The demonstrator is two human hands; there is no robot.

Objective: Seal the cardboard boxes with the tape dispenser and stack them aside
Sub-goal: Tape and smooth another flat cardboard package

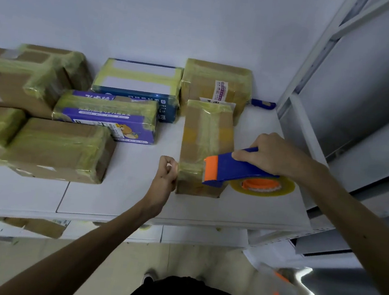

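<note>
Cardboard box (pixel 205 148): right hand (pixel 267 155) grips tape dispenser (pixel 234 169) on top. Left hand (pixel 167 172), fingers curled, apparently pinches tape end (pixel 179 169) at box's left edge. Advised: anchor the end firmly, pull dispenser taut and flat.

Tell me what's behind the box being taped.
A bigger taped box with a white label stands right behind the narrow box. Its lower front is covered, so whether they touch cannot be seen.

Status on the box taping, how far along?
Done: the purple box, the blue box and others at left and back already wear tape. In hand: the right hand holds the tape dispenser on the brown box, and the left hand braces its left edge. Left: finish this strip, then move it aside.
</note>
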